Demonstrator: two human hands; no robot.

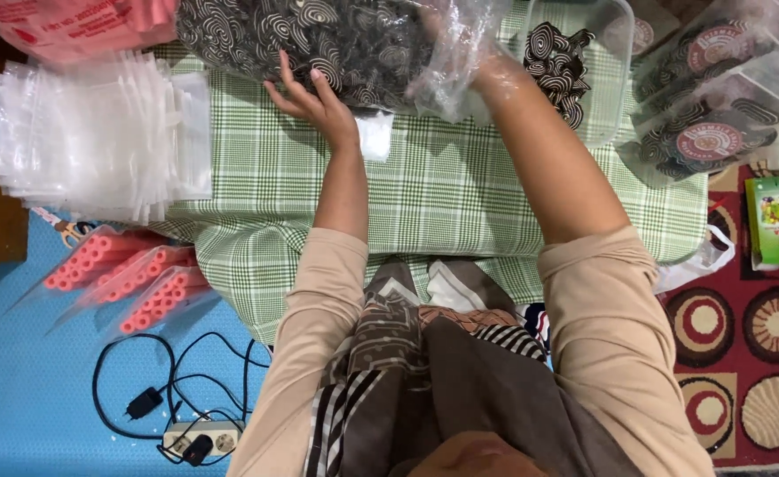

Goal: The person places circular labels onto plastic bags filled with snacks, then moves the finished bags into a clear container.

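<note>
A big clear plastic bag [319, 40] full of black-and-white spiral snacks lies at the far edge of a green checked cloth [442, 190]. My left hand [319, 102] rests against its near side, fingers spread and holding nothing. My right hand [486, 66] is inside thin clear plastic, pushed into the bag's open end; its fingers are hidden. A clear plastic tub [584, 62] holding more spiral snacks stands just right of that hand. A small white packet [376, 134] lies on the cloth beside my left wrist.
A stack of empty clear pouches [98, 132] sits at left. Bags of pink tube snacks [129, 278] and a power strip with black cables [186, 415] lie on a blue mat. Filled, labelled packs [716, 97] and a green box [774, 221] are at right.
</note>
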